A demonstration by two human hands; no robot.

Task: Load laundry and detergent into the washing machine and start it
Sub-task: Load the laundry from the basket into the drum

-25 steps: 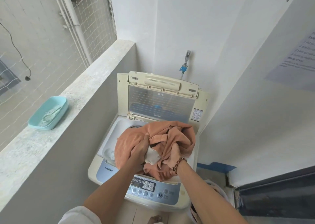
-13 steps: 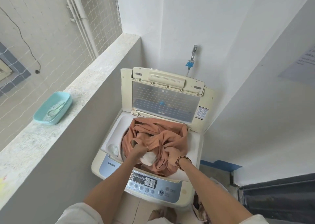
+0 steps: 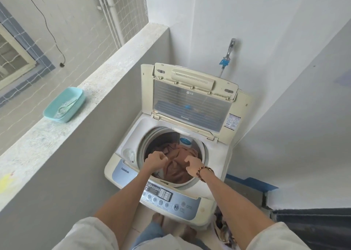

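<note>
In the head view, a cream top-loading washing machine (image 3: 205, 212) with a blue-grey control panel is seen with its clear-windowed lid (image 3: 191, 105) raised upright at 12 o'clock. A crumpled terracotta-orange cloth (image 3: 180, 166) lies inside the round drum. The left hand (image 3: 155, 159) is held over the drum's 9 o'clock edge, fingers curled into a loose fist with nothing visibly grasped. The right hand (image 3: 193, 166), a beaded bracelet at its wrist, is held over the cloth at 3 o'clock, fingers bent downward; whether fabric is pinched cannot be told. A turquoise plastic basin (image 3: 64, 105) is set on the speckled concrete ledge (image 3: 106, 74) at 10 o'clock.
</note>
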